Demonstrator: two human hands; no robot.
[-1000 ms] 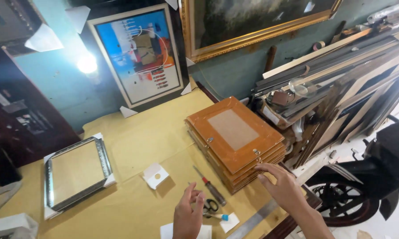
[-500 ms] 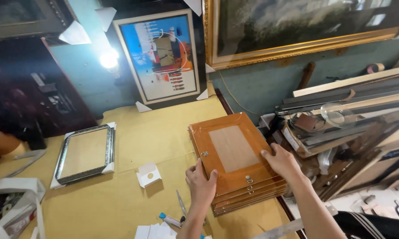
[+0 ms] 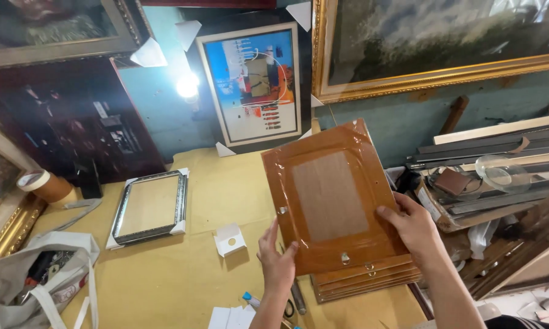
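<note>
Both hands grip a brown wooden frame (image 3: 334, 198) tilted up above the stack of frames (image 3: 372, 281) at the surface's near right — left hand (image 3: 278, 263) pinching its near-left edge, right hand (image 3: 413, 228) clasping its right edge. A silver frame (image 3: 149, 207) lies far left.

Brown wooden frame (image 3: 332, 198) tilted up (plastic-wrapped), above stack (image 3: 372, 281).

A silver frame (image 3: 150, 207) lies flat on the yellow counter (image 3: 183, 280), a small white cardboard corner (image 3: 230, 239) just beside it. A tape roll (image 3: 46, 186) sits far left, and a colourful print (image 3: 253, 85) leans against the wall.
</note>
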